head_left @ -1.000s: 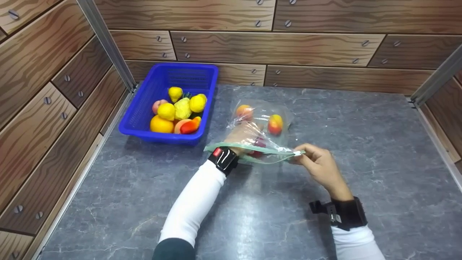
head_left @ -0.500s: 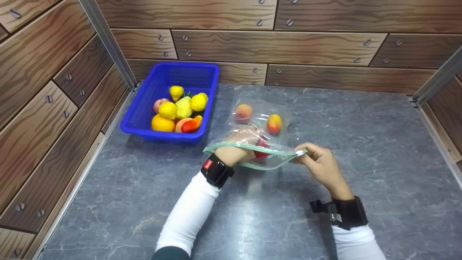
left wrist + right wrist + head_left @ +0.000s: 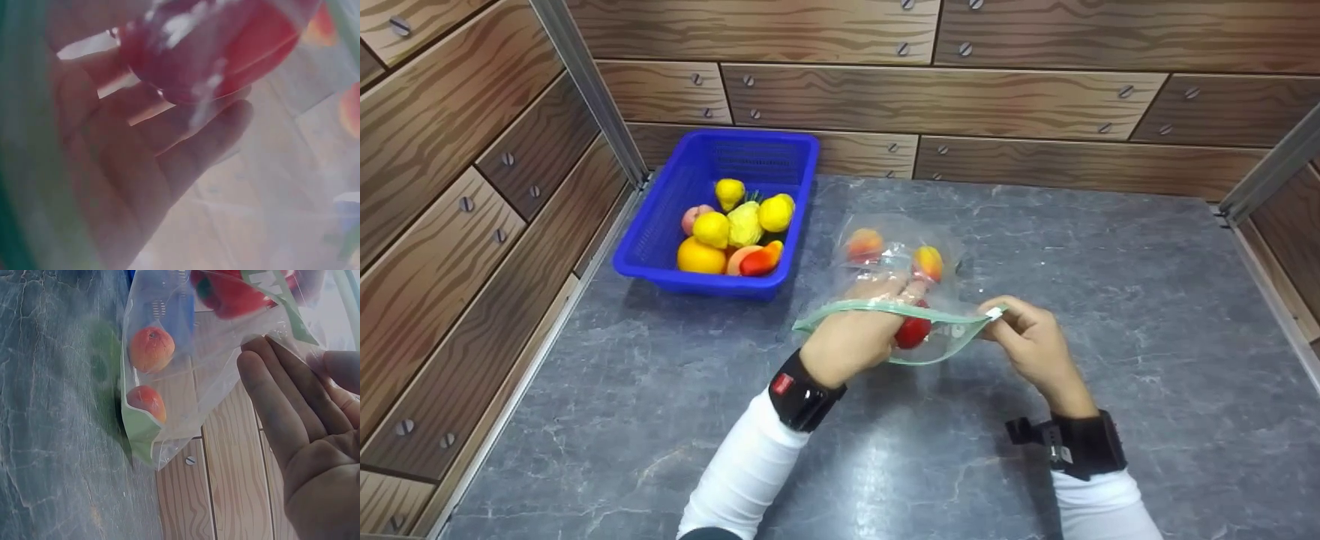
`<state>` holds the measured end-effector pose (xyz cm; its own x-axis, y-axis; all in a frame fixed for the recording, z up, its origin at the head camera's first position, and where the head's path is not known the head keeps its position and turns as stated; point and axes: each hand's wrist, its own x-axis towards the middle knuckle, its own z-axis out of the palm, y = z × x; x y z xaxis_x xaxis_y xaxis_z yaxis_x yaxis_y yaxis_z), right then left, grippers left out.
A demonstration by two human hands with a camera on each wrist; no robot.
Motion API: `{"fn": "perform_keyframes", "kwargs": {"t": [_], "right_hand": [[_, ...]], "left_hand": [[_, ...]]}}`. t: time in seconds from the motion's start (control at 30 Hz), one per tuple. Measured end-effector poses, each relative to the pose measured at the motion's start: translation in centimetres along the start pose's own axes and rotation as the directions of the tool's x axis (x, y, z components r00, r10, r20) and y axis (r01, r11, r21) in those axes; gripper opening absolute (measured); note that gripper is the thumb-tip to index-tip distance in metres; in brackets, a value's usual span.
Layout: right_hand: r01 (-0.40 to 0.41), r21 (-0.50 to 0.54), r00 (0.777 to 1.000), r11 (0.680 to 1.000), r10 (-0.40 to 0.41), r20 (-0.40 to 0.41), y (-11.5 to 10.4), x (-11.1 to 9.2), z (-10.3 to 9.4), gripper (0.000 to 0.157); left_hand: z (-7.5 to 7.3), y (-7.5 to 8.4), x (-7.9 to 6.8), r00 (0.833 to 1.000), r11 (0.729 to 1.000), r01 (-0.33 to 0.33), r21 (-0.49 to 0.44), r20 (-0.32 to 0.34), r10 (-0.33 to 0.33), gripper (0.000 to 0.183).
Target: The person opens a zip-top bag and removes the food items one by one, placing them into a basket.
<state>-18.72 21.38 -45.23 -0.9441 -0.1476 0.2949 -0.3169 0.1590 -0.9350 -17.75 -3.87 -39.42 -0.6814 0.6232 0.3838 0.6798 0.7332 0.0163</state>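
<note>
My left hand (image 3: 851,341) reaches into the mouth of a clear zip bag (image 3: 885,225) with a green seal. It holds a red bell pepper (image 3: 913,330) inside the opening; in the left wrist view the fingers lie along the underside of the pepper (image 3: 225,50). The right wrist view shows the pepper (image 3: 230,292) raised off the tabletop. My right hand (image 3: 1031,341) pinches the right corner of the seal between thumb and fingers. Two peach-like fruits, one orange (image 3: 865,245) and one yellow-red (image 3: 928,262), lie deeper in the bag.
A blue plastic basket (image 3: 630,255) stands at the left back, with an orange (image 3: 701,256), several yellow fruits and a red-orange fruit (image 3: 761,259) in it. Grey marbled tabletop (image 3: 1110,300) lies around the bag. Wood-patterned walls (image 3: 945,105) enclose the back and sides.
My left hand has drawn back toward me, bringing the bell pepper from inside the bag to its mouth. The bag's opening has widened and dipped. My right hand has barely moved.
</note>
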Motion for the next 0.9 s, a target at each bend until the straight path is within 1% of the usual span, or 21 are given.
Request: {"fn": "perform_keyframes", "kwargs": {"t": [0.07, 0.1, 0.17, 0.23, 0.3, 0.37, 0.5, 0.6, 0.73, 0.8, 0.9], "right_hand": [[0.003, -0.008, 1.0, 1.0, -0.003, -0.011, 0.0, 0.0, 0.0, 0.013], [0.004, -0.012, 1.0, 1.0, -0.005, -0.016, 0.0, 0.0, 0.0, 0.013], [0.008, -0.017, 1.0, 1.0, -0.008, -0.023, -0.1, 0.0, 0.0, 0.013], [0.011, -0.02, 1.0, 1.0, -0.011, -0.029, -0.1, 0.0, 0.0, 0.013], [0.012, -0.02, 0.999, 1.0, -0.013, -0.03, 0.0, 0.0, 0.0, 0.013], [0.011, -0.018, 0.999, 1.0, -0.012, -0.032, 0.1, 0.1, 0.0, 0.013], [0.0, -0.014, 0.999, 1.0, 0.0, -0.037, 0.1, 0.1, -0.1, 0.013], [-0.01, -0.012, 0.999, 1.0, 0.01, -0.045, 0.0, 0.1, -0.1, 0.013], [-0.009, -0.003, 0.999, 1.0, 0.009, -0.046, 0.0, 0.0, -0.2, 0.012], [-0.001, 0.02, 0.999, 1.0, 0.002, -0.041, 0.1, 0.0, -0.2, 0.012], [0.005, 0.051, 0.999, 0.999, -0.003, -0.04, 0.2, 0.1, -0.3, 0.012]], "left_hand": [[-0.5, 0.7, -0.4, 1.0, 0.997, -0.006, 0.072, 0.001, 0.006, 0.06], [-0.8, 1.0, -0.6, 1.0, 0.996, -0.006, 0.085, 0.007, 0.006, 0.058], [-1.4, 1.8, -0.9, 1.0, 0.996, -0.014, 0.087, 0.026, 0.012, 0.051], [-2.0, 2.3, -1.0, 0.999, 0.996, -0.038, 0.084, 0.039, 0.035, 0.046], [-2.6, 2.8, -1.2, 0.997, 0.996, -0.066, 0.061, 0.044, 0.064, 0.046], [-3.1, 3.1, -1.5, 0.994, 0.992, -0.102, 0.069, 0.038, 0.099, 0.046], [-3.7, 3.3, -1.9, 0.99, 0.987, -0.143, 0.069, 0.003, 0.143, 0.055], [-3.7, 3.0, -1.9, 0.988, 0.988, -0.151, 0.022, -0.024, 0.152, 0.063], [-3.1, 2.1, -1.9, 0.987, 0.985, -0.148, -0.092, -0.071, 0.141, 0.072], [-2.6, 1.5, -1.8, 0.986, 0.977, -0.147, -0.151, -0.101, 0.133, 0.074], [-2.0, 0.5, -1.7, 0.985, 0.957, -0.147, -0.252, -0.13, 0.117, 0.075]]}}
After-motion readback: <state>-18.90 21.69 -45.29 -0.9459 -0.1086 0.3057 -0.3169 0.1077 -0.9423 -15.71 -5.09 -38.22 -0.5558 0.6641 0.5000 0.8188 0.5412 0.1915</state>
